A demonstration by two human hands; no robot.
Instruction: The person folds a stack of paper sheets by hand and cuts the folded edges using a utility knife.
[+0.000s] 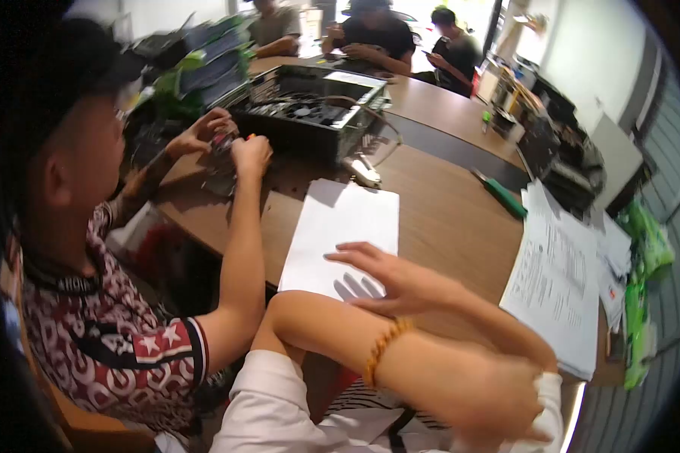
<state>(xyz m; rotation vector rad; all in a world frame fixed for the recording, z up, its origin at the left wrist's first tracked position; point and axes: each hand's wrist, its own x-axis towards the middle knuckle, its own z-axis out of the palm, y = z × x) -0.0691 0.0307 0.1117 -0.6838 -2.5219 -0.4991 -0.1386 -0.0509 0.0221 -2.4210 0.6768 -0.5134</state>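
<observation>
My right hand (393, 278) reaches out over a sheet of white paper (347, 219), its fingers spread and holding nothing, casting a shadow on the sheet. My left arm crosses in front of me, with a brown bead bracelet (385, 349) at the wrist. At its end my left hand (499, 396) is beside my right elbow and sleeve, smeared by motion. To the right of my hands lies a stack of printed papers (555, 279). A pair of green-handled pliers or cutters (502, 195) rests on the table at the stack's upper edge.
At my left a person in a patterned shirt (121, 325) works with both hands on a small part. An opened computer case (302, 113) stands beyond, a cable hanging from it. Several people sit at the far end. Green packaging (646, 241) lies past the table's right edge.
</observation>
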